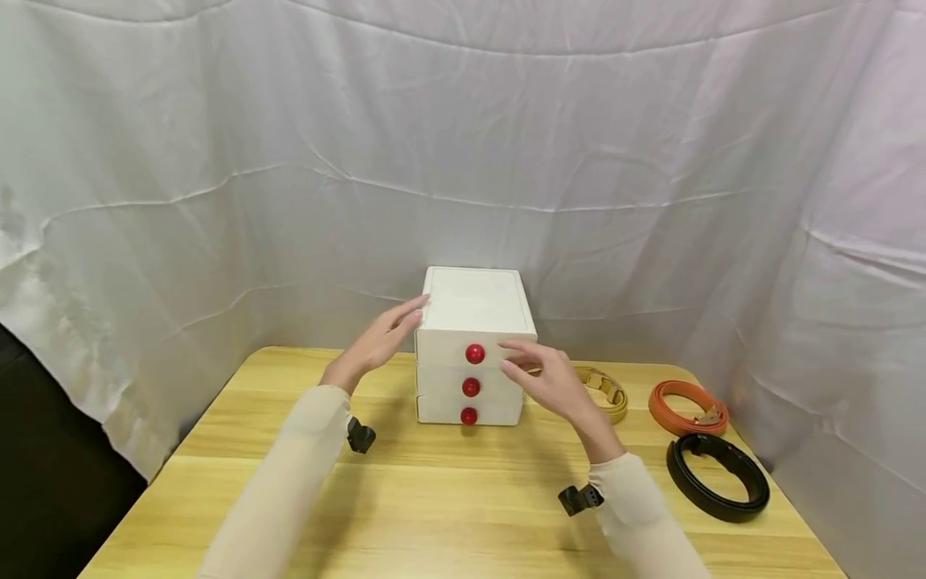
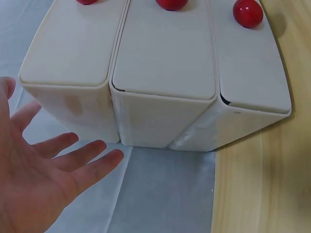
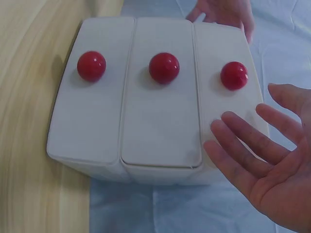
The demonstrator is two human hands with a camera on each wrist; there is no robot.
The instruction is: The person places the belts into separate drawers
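- Fingers of our left hand (image 1: 379, 338) are stretching out straight and loose beside the left wall of the white drawer box (image 1: 473, 322), gripping nothing; whether they are touching it, we cannot tell.
- Our right hand (image 1: 550, 378) is hovering released, just right of the top red knob (image 1: 474, 353).
- Behind that hand, a tan belt (image 1: 608, 390) is lying partly hidden right of the box.
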